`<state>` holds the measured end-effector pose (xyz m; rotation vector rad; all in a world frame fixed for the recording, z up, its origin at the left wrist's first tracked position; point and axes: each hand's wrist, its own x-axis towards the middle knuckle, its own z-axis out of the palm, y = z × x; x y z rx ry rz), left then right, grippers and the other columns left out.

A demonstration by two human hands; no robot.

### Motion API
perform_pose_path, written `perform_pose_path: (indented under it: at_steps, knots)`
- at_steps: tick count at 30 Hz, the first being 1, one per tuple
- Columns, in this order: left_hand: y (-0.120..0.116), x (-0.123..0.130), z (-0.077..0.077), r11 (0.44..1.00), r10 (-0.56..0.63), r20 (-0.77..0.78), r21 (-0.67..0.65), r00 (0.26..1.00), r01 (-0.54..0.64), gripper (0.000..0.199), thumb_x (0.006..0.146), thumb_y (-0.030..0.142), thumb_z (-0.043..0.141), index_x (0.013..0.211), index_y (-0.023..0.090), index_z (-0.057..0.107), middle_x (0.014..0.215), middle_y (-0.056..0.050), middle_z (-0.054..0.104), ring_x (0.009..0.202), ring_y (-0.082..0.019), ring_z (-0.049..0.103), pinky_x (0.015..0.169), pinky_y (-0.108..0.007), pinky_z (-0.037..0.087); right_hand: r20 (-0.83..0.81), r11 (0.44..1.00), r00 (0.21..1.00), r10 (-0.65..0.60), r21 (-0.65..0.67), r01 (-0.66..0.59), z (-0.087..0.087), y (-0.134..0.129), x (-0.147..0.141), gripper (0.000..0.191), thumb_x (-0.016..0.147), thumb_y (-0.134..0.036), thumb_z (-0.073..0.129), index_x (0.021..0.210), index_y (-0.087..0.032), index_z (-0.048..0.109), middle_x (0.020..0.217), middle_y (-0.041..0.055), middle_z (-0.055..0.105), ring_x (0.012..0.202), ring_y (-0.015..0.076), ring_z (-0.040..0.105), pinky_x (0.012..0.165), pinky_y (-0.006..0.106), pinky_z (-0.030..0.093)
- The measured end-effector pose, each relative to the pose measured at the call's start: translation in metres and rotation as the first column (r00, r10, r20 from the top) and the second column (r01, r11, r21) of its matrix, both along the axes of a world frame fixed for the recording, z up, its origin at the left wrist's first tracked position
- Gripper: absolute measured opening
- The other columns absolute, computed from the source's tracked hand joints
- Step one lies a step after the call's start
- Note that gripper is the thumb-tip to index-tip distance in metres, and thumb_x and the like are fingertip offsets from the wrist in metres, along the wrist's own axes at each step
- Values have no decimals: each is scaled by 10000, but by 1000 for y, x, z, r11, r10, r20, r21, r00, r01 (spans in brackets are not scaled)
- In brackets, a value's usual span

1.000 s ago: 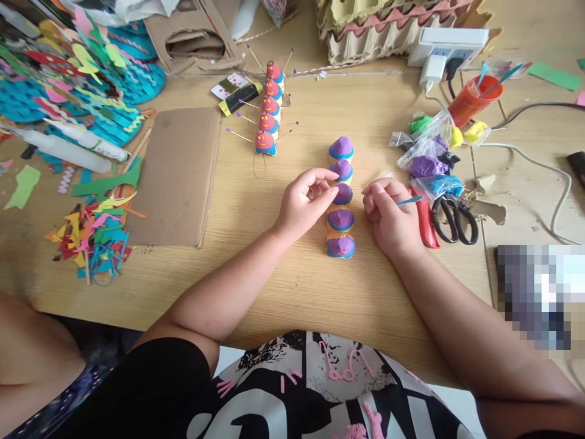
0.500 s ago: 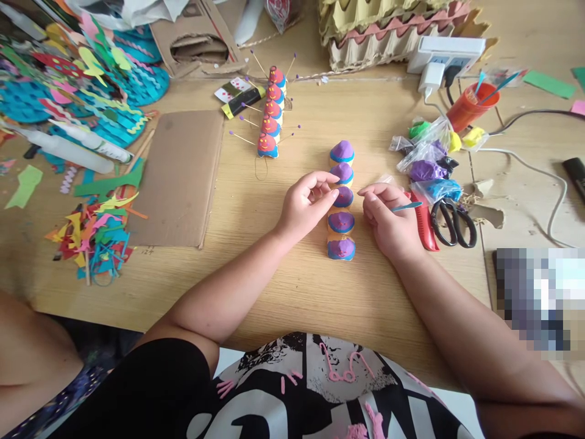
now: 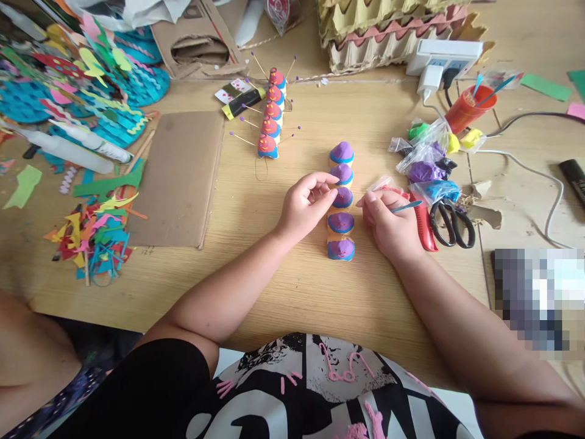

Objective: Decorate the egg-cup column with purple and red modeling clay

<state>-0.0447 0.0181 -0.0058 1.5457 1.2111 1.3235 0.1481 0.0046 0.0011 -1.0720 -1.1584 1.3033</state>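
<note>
A column of purple cones with blue rims [image 3: 340, 223] stands on the wooden table in front of me. My left hand [image 3: 311, 204] touches the column from the left, thumb and forefinger curved at its second and third cones. To the right of the column, my right hand [image 3: 388, 222] is closed round a thin blue tool [image 3: 409, 206], a small gap away from the cones. Farther back stands a row of red cones with faces [image 3: 273, 111], with purple-tipped sticks poking out of its sides.
Cardboard [image 3: 178, 177] and paper scraps [image 3: 98, 238] lie left. Right are black-handled scissors [image 3: 452, 224], bagged clay [image 3: 426, 171], a red cup [image 3: 470, 110] and a power strip [image 3: 445, 55] with cables. Egg cartons [image 3: 388, 36] are at the back. Another person's arm [image 3: 31, 360] shows lower left.
My right hand has drawn its fingers in slightly around the blue tool. My left hand and the purple cones have hardly moved.
</note>
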Motion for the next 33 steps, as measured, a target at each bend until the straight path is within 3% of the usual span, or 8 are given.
perform_pose_path:
  at_steps: [5, 13, 16, 22, 33]
  knots:
    - [0, 0, 0, 1000, 6, -15, 3, 1000, -5, 217, 936, 373, 751, 1095, 227, 727, 883, -6, 698, 780, -114, 637, 737, -237, 537, -4, 1000, 1000, -17, 4, 17, -1, 4, -1, 422, 732, -615, 917, 846, -231, 783, 628, -33, 567, 511, 92, 362, 464, 274, 275]
    - [-1, 1, 0, 1000, 19, -5, 1, 1000, -19, 195, 926, 350, 743, 1077, 227, 738, 855, -6, 670, 760, -119, 601, 722, -238, 523, -31, 998, 998, 57, -20, -58, -1, 3, 3, 529, 849, -692, 784, 644, -220, 661, 488, -62, 344, 458, 90, 265, 474, 302, 182]
    - [-1, 1, 0, 1000, 16, 6, 13, 1000, -16, 200, 925, 363, 746, 1072, 227, 736, 855, -3, 667, 764, -119, 603, 729, -238, 522, -64, 998, 996, 61, -21, -62, 2, 3, 2, 551, 859, -690, 775, 613, -221, 623, 490, -58, 347, 462, 93, 261, 476, 305, 174]
    - [-1, 1, -1, 1000, 13, -15, 17, 1000, -13, 224, 943, 402, 736, 1084, 228, 733, 864, -7, 677, 770, -120, 610, 734, -238, 524, -108, 998, 992, 59, -7, -60, 3, 4, 0, 390, 756, -567, 927, 833, -240, 728, 570, -66, 458, 496, 91, 330, 473, 285, 202]
    - [0, 1, -2, 998, -2, 57, 66, 998, -2, 155, 934, 300, 747, 1064, 214, 752, 848, 11, 674, 747, -93, 608, 709, -204, 516, -38, 995, 996, 76, -69, -78, 2, 3, 3, 523, 850, -702, 776, 691, -220, 648, 521, -55, 380, 482, 94, 271, 488, 302, 183]
